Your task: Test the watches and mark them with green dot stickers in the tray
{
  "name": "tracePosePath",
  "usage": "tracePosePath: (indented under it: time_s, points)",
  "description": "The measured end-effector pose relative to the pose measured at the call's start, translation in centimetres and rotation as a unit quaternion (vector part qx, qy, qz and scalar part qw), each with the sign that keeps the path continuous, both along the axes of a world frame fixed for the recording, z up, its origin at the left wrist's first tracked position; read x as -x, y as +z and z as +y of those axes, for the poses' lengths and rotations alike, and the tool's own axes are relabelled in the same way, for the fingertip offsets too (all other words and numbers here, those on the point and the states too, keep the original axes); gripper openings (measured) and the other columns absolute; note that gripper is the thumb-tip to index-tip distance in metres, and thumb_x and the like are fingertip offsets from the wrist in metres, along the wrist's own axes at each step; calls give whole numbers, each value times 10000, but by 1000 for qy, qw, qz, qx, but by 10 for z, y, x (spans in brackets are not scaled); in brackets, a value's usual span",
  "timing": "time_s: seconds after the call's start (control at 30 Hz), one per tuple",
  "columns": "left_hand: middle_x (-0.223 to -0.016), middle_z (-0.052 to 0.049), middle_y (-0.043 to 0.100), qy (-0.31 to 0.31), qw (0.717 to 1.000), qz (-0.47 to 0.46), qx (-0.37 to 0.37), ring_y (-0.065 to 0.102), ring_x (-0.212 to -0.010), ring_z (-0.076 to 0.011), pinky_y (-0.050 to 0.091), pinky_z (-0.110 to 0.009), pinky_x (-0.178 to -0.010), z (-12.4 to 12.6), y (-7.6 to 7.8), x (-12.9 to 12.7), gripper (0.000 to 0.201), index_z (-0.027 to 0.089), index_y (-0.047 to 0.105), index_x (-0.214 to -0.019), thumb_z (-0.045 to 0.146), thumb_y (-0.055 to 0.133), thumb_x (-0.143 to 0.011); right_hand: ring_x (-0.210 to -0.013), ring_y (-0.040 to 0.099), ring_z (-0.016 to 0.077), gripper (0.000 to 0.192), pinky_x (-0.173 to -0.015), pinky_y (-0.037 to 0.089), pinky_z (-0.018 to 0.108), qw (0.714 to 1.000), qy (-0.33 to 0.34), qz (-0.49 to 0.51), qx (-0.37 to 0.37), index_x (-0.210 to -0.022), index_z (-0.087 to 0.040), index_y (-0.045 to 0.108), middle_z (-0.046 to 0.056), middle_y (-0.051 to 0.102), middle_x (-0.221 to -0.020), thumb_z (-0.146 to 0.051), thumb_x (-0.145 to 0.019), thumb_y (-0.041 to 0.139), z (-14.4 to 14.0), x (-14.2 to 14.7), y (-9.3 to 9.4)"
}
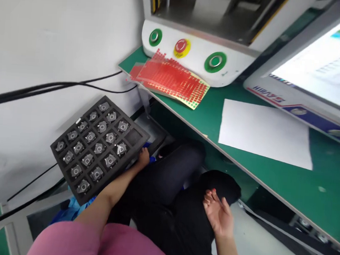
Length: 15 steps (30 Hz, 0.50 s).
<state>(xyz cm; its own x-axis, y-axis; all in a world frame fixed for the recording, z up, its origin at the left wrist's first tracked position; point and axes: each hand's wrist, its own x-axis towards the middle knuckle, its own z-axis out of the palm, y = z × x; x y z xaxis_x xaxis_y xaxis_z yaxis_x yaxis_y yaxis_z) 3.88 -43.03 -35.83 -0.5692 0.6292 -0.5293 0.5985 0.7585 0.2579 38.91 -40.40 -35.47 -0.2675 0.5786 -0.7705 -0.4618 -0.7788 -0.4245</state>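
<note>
My left hand [144,157] is at the right edge of a black foam tray [135,150], beside blue material. Its fingers look curled, and what they close on is hidden. Round dark parts with clear, shiny covers [99,149] sit in most of the tray's square pockets. One pocket [133,137] at the tray's right corner holds no part. My right hand [218,215] lies over my dark-clothed leg, palm up with loosely bent fingers apart, and nothing is in it.
A green-topped bench [213,123] carries red-dotted sheets [173,81], white paper [263,132] and a monitor [316,71]. Behind the sheets stands a machine with green buttons [215,61] and a red stop button [180,46]. Black cables [59,84] cross at the left.
</note>
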Motion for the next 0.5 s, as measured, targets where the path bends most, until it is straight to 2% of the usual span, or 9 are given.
tracePosePath:
  time_s: [0.13,0.2,0.33,0.43,0.5]
  points:
    - [-1236,-111,623,-60,995,81,24,648,-1049,-228,575,-429,-885,7,47,-15,358,146,591,-1249,341,627,-951,-692,570,157,349,-599,515,317,998,-24,43,-29,-938,-242,704,48,670,-878,-470,-698,814,-3,0,-3]
    - [-1222,-103,628,-90,989,116,16,651,-1034,-221,576,-423,-876,5,76,-27,341,148,596,-1236,337,623,-953,-699,586,147,353,-621,521,303,996,-33,66,-41,-955,-217,696,40,677,-873,-460,-723,807,-4,-1,-4]
    - [-1149,-91,647,-137,975,176,-12,656,-1011,-217,571,-405,-861,-9,138,-57,265,136,602,-1177,272,609,-950,-719,613,123,334,-666,532,280,991,-45,109,-61,-1007,-153,662,31,673,-886,-467,-894,669,-4,-4,-3]
    - [-1092,-112,653,-159,961,224,-31,673,-1026,-254,563,-367,-822,-19,183,-77,200,138,597,-1074,121,569,-876,-726,628,122,337,-684,545,286,987,-48,136,-75,-1002,-142,656,31,676,-888,-471,-944,615,-5,-7,-1]
    - [-1045,-122,662,-171,951,254,-42,689,-1004,-282,557,-365,-776,-25,213,-87,210,160,582,-1019,96,543,-823,-732,636,122,334,-690,553,289,984,-52,150,-82,-1009,-139,655,33,679,-902,-465,-956,605,-6,-8,1]
